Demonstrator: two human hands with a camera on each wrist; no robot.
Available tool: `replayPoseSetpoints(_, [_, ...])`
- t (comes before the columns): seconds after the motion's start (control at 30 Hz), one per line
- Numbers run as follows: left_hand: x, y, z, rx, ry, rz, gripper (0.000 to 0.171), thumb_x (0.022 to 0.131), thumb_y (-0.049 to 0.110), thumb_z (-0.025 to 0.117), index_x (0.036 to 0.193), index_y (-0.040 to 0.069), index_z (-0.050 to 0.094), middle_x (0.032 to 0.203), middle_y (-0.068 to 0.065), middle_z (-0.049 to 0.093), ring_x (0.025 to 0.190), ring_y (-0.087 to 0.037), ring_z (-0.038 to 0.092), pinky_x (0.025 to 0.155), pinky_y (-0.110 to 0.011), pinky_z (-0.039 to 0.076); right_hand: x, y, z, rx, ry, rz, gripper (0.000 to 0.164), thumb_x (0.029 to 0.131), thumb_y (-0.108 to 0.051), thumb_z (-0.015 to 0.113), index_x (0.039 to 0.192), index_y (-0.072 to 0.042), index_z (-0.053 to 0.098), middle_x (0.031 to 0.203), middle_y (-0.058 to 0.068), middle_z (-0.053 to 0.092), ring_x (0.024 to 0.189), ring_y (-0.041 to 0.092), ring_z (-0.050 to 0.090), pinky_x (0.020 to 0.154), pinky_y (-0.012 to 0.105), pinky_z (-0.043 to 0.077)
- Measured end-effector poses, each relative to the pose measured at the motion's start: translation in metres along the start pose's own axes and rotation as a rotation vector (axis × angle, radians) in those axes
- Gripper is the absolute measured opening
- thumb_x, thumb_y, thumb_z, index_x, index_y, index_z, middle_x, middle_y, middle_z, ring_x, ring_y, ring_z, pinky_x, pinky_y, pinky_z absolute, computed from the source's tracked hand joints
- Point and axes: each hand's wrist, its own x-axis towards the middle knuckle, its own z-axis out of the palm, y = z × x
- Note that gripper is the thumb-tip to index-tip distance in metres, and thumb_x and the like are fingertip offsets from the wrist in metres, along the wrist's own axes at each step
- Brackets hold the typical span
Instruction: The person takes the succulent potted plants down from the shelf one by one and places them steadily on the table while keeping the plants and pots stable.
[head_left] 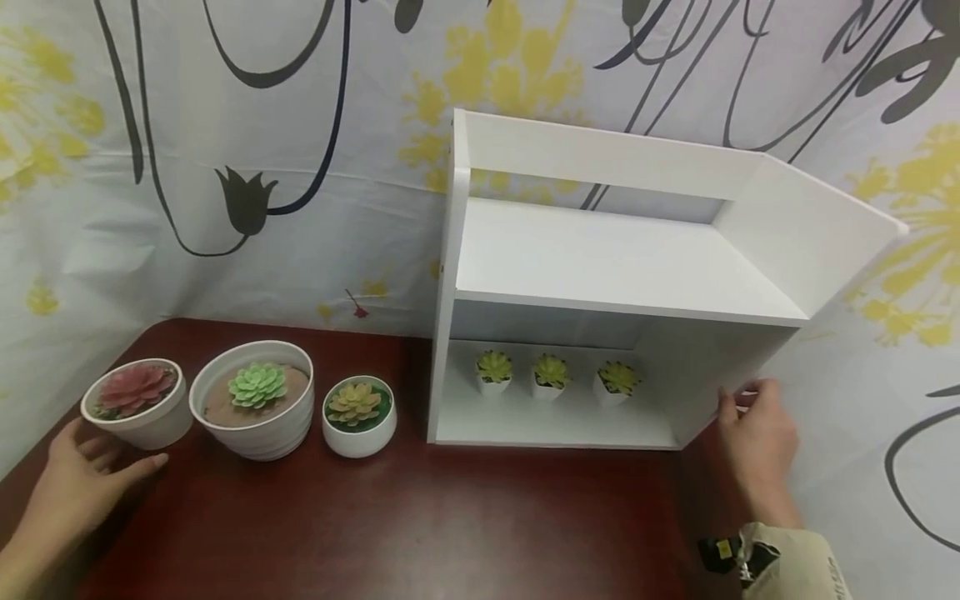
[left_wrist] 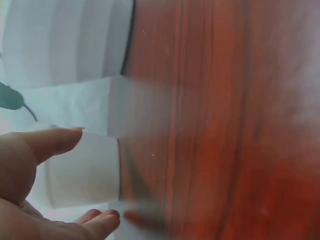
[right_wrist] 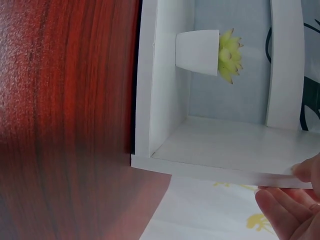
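Note:
My left hand (head_left: 78,483) is at the near left side of a white pot (head_left: 159,425) with a red succulent (head_left: 135,388). In the left wrist view its thumb (left_wrist: 55,142) and fingers are spread around that pot, and contact is hard to tell. At the right, my right hand (head_left: 761,442) pinches the front edge of the side panel of a white two-tier shelf (head_left: 630,258), thumb on the inner side and fingers outside. On the lower tier stand three small white pots with green succulents, the rightmost potted succulent (head_left: 613,382) being nearest that hand.
Between the red succulent and the shelf stand a larger white pot (head_left: 266,437) with a green succulent and a small round white pot (head_left: 360,440) with a yellowish one. All rest on a dark red wooden table (head_left: 420,525). A patterned cloth (head_left: 337,267) hangs behind.

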Motion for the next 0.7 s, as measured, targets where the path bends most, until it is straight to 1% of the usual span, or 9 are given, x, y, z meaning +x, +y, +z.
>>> replayPoseSetpoints(0.03, [-0.004,0.001,-0.002,0.035,-0.015,-0.023,0.112,0.092,0.03,0.074,0.154,-0.015,-0.007,0.135,-0.056,0.036,0.123,-0.068,0.042,0.085,-0.031,0.059,0.0,0.0,0.0,0.0,0.0,-0.002,0.029,0.099,-0.018,0.059,0.113,0.005,0.051,0.109,0.033,0.068,0.093,0.051,0.066,0.07,0.053,0.043])
replayPoseSetpoints(0.07, [-0.008,0.001,-0.003,0.064,-0.026,-0.039,0.109,0.093,0.033,0.072,0.152,-0.018,-0.004,0.133,-0.055,0.038,0.122,-0.067,0.044,0.091,-0.044,0.057,0.0,0.0,0.0,0.0,0.0,-0.003,0.029,0.099,-0.018,0.059,0.114,0.005,0.051,0.109,0.033,0.068,0.093,0.051,0.066,0.07,0.053,0.043])
replayPoseSetpoints(0.17, [-0.019,0.001,-0.007,0.11,-0.062,-0.072,0.099,0.096,0.039,0.066,0.147,-0.025,0.011,0.129,-0.05,0.048,0.097,-0.026,0.076,0.103,-0.069,0.037,0.001,0.0,0.001,0.005,0.0,-0.005,0.029,0.099,-0.018,0.059,0.114,0.005,0.051,0.109,0.033,0.068,0.094,0.051,0.066,0.071,0.053,0.043])
replayPoseSetpoints(0.2, [-0.022,0.001,-0.008,0.118,-0.068,-0.073,0.095,0.097,0.04,0.065,0.146,-0.026,0.018,0.127,-0.047,0.052,0.083,-0.009,0.074,0.104,-0.069,0.035,0.001,0.0,0.001,0.006,-0.004,-0.005,0.029,0.1,-0.018,0.059,0.115,0.005,0.051,0.11,0.033,0.068,0.094,0.051,0.066,0.071,0.054,0.043])
replayPoseSetpoints(0.3, [-0.031,0.007,-0.005,0.127,-0.08,-0.087,0.087,0.097,0.043,0.064,0.141,-0.024,0.03,0.122,-0.042,0.06,0.073,0.001,0.067,0.099,-0.065,0.04,0.001,0.001,-0.002,0.001,-0.017,0.0,0.03,0.1,-0.019,0.059,0.116,0.005,0.051,0.111,0.033,0.068,0.095,0.05,0.066,0.072,0.053,0.044])
replayPoseSetpoints(0.37, [-0.037,0.013,-0.002,0.159,-0.1,-0.066,0.082,0.097,0.047,0.063,0.137,-0.02,0.039,0.121,-0.04,0.062,0.08,-0.017,0.074,0.089,-0.046,0.052,0.001,0.001,-0.004,-0.007,-0.027,0.004,0.03,0.1,-0.019,0.059,0.116,0.005,0.051,0.111,0.033,0.068,0.096,0.05,0.066,0.071,0.053,0.045])
replayPoseSetpoints(0.43, [-0.043,0.021,0.003,0.194,-0.147,-0.021,0.075,0.098,0.049,0.061,0.134,-0.015,0.048,0.12,-0.036,0.064,0.084,-0.024,0.075,0.073,-0.029,0.053,0.001,0.001,-0.005,-0.012,-0.034,0.009,0.03,0.1,-0.019,0.059,0.117,0.005,0.051,0.112,0.032,0.068,0.095,0.05,0.065,0.07,0.052,0.046])
replayPoseSetpoints(0.53, [-0.053,0.034,0.012,0.198,-0.251,0.075,0.062,0.1,0.05,0.059,0.129,-0.005,0.06,0.115,-0.025,0.072,0.078,0.002,0.067,0.062,-0.014,0.042,0.003,0.002,-0.006,-0.023,-0.028,-0.001,0.03,0.1,-0.02,0.059,0.115,0.004,0.052,0.11,0.031,0.068,0.094,0.05,0.065,0.07,0.053,0.045])
replayPoseSetpoints(0.7, [-0.074,0.061,0.034,0.147,-0.345,0.183,0.043,0.099,0.042,0.063,0.125,0.007,0.066,0.108,-0.006,0.076,0.082,0.011,0.063,0.07,-0.017,0.048,0.005,0.002,-0.008,-0.026,-0.008,-0.069,0.026,0.097,-0.017,0.064,0.107,0.004,0.054,0.1,0.032,0.07,0.086,0.05,0.066,0.064,0.05,0.045])
